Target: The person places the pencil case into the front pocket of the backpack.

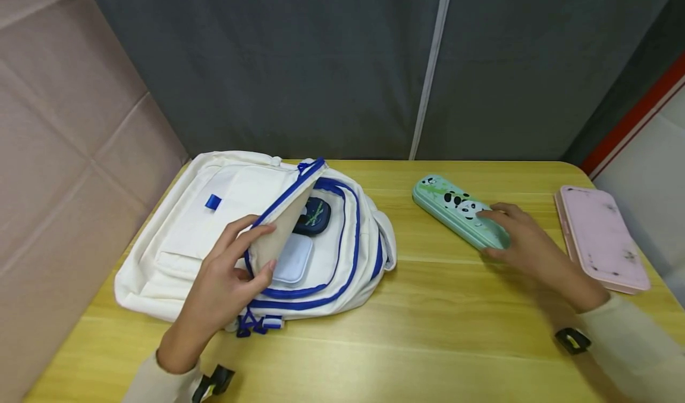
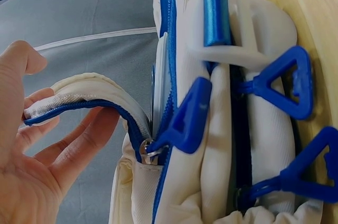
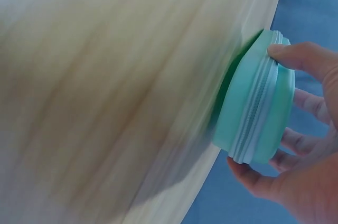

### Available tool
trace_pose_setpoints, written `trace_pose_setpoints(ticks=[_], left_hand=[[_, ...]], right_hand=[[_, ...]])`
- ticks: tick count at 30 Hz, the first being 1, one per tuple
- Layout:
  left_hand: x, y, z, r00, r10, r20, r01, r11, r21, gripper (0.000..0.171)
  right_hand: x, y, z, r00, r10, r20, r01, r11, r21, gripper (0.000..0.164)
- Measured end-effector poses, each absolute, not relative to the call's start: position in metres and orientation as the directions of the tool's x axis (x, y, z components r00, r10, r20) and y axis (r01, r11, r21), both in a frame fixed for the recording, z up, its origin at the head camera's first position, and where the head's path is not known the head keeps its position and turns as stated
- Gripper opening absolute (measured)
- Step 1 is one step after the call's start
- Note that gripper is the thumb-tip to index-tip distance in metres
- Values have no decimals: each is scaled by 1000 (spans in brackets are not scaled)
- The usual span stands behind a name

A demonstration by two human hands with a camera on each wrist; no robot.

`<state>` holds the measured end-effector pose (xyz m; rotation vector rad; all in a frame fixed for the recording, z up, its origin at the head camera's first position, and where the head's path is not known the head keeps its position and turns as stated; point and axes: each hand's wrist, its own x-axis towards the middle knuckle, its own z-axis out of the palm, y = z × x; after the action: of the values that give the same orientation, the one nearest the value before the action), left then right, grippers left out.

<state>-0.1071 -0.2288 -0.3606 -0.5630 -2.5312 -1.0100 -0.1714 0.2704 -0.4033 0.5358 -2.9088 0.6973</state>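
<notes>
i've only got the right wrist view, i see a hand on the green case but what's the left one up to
Observer: The left hand holds up the flap of the white bag.
Operator: anything under it
Observer: Yes, a dark case and a pale box lie in there.
Operator: and anything beyond the right hand
Observer: A pink box lies on the table, to the right of the green case.
</notes>
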Motion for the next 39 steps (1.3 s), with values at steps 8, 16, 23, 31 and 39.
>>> trace_pose_setpoints(ticks=[8, 16, 23, 31, 39], left_hand=[[-107, -229, -360, -857, 235, 458, 487, 658, 575, 58], [-107, -229, -361, -857, 234, 459, 488, 653, 579, 58], [-108, -230, -360, -855, 236, 462, 492, 653, 576, 58], [-107, -229, -360, -859, 236, 455, 486, 657, 576, 58], [-107, -229, -360, -860, 234, 453, 483, 659, 576, 57]], right_hand=[[-172, 251, -400, -915, -359, 183, -403, 813, -421, 65], [-173, 238, -401, -901, -391, 188, -434, 797, -420, 62], [-174, 237, -405, -898, -397, 188, -439, 798, -413, 63], [-174, 241, -407, -902, -393, 178, -431, 789, -438, 70], [-174, 243, -408, -919, -376, 119, -388, 808, -444, 78]])
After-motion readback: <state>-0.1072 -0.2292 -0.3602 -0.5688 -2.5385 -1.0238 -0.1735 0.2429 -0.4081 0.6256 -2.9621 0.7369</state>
